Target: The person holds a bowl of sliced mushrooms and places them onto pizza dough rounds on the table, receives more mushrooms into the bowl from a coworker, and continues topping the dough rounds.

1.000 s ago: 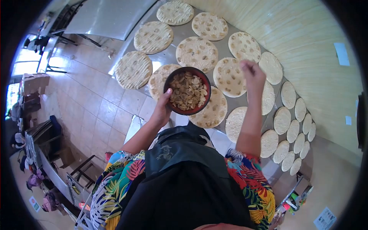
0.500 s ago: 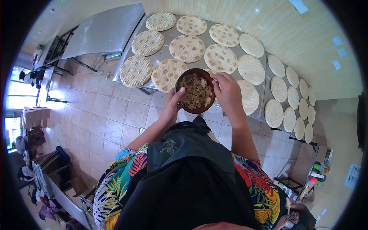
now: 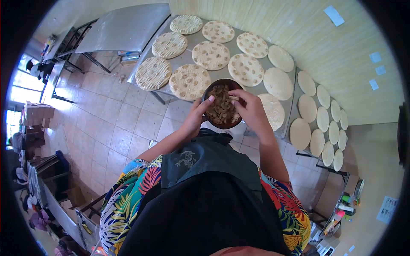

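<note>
My left hand (image 3: 200, 112) is wrapped round the near left side of a dark bowl (image 3: 225, 125), thumb over the rim. The bowl holds brown sliced pieces (image 3: 221, 104). Over its right side, my right hand (image 3: 247, 106) has its fingers pinched on some of the pieces. Behind the bowl, round flat doughs lie on a metal table. Some carry brown pieces, like the dough (image 3: 190, 82) just left of the bowl. Others at the left have pale stripes, such as the one (image 3: 153, 74) at the table's corner. Plain rounds (image 3: 278, 83) lie to the right.
A second metal table (image 3: 289, 128) with several plain rounds stands at the right. At the upper left is a bare metal table (image 3: 124, 32). Cardboard boxes (image 3: 38, 115) are stacked at the far left. A shelf (image 3: 337, 213) with colourful items is at the lower right.
My right hand has moved from over the doughs back to the bowl, and its fingers are now in among the pieces. The bowl has shifted slightly right, and the view has turned.
</note>
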Demonstrator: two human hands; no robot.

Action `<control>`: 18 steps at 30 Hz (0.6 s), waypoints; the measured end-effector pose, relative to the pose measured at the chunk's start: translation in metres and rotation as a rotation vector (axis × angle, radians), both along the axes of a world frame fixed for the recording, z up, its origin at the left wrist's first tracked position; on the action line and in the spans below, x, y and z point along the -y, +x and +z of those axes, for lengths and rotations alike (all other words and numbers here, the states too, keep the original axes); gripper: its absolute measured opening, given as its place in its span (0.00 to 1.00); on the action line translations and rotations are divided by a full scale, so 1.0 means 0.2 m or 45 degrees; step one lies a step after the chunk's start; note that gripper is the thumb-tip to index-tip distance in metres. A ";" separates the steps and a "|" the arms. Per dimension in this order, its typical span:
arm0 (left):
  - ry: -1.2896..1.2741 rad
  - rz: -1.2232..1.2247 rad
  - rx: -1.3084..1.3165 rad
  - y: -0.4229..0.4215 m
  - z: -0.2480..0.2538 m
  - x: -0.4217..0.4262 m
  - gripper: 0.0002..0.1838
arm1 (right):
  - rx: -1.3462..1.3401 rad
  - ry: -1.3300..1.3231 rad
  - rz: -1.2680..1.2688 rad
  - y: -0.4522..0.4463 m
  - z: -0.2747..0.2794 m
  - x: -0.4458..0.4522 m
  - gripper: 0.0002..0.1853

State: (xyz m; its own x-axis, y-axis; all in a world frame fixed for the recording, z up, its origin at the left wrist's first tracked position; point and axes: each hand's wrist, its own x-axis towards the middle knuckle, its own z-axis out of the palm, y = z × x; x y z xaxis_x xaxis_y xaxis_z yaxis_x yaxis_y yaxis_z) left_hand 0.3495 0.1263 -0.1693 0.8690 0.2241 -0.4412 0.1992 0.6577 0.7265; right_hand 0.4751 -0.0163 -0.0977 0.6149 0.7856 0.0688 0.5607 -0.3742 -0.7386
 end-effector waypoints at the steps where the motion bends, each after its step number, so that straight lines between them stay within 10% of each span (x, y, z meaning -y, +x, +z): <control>1: 0.003 0.010 0.020 0.04 0.01 0.01 0.36 | -0.403 0.068 -0.073 0.04 0.03 0.02 0.12; 9: -0.031 0.090 -0.032 0.28 0.02 0.18 0.35 | -1.442 0.572 -0.240 0.38 0.01 0.17 0.12; 18: -0.149 0.143 -0.050 0.45 -0.14 0.39 0.34 | -1.250 0.544 -0.423 0.83 -0.21 0.47 0.10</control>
